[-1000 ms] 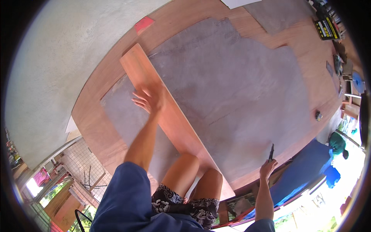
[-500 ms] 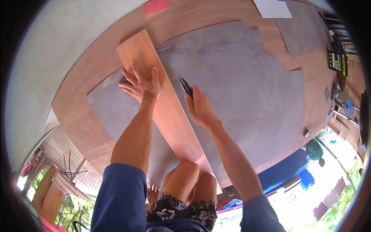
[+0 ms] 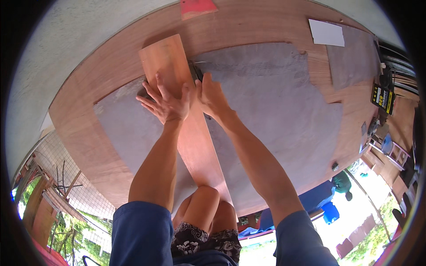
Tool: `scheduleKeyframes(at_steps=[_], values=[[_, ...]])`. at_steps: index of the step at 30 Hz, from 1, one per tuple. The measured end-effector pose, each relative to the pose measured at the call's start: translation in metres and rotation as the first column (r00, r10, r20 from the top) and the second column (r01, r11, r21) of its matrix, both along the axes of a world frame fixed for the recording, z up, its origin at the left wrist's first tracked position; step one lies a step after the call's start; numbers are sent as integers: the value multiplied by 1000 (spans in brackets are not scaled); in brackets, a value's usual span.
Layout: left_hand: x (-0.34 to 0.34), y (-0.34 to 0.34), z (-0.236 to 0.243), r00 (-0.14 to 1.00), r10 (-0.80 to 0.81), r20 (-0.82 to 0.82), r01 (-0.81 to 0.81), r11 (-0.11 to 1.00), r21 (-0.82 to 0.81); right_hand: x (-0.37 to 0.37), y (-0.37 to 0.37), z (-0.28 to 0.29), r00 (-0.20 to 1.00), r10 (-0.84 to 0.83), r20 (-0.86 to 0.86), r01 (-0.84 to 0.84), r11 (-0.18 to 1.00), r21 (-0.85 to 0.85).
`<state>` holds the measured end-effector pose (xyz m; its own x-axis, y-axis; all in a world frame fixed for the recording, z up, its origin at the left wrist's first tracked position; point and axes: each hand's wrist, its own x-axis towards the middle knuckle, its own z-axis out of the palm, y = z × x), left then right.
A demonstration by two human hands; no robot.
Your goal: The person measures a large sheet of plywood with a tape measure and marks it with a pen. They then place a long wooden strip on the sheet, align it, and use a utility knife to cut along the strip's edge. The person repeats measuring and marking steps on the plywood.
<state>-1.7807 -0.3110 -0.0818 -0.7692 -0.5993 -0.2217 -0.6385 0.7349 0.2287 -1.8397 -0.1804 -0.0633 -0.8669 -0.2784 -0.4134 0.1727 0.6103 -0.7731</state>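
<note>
The wooden plank (image 3: 199, 146) lies flat across a large grey sheet (image 3: 275, 115), its far end reaching past the sheet onto the bare wood of the desk (image 3: 77, 119). The left hand (image 3: 166, 104) rests palm down on the plank toward its far end, fingers spread apart. Just beside the plank's right edge, the right hand (image 3: 214, 97) has its fingers clamped on a black cutter (image 3: 194, 71), much of which the hand hides; I cannot tell whether the blade touches the sheet. The person's knees (image 3: 202, 206) cover part of the plank's near end. Grey sheet shows on both sides of the plank, the wider part to its right. Beyond the plank's far end is a red piece (image 3: 198, 9). Well to the right of that end, a white rectangle (image 3: 327, 33) overlaps a smaller grey piece (image 3: 353, 62), with a black and yellow box (image 3: 382, 98) farther right of the plank.
</note>
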Motion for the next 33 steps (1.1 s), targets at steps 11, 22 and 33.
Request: scheduleKeyframes(at_steps=[11,22,33], values=[[3,-1,-6,999,-9,-30,7,999,-52,-8,-19,-6,999,29,30,-31,998,63],[4,-3,-16,999,-42,-5,42,998,-47,-26,-27,12,932,341,122,-362,879,311],[6,-9,-24,998,-66,-13,65,997,-40,-9,-28,1,947,293,135,-321,893,315]])
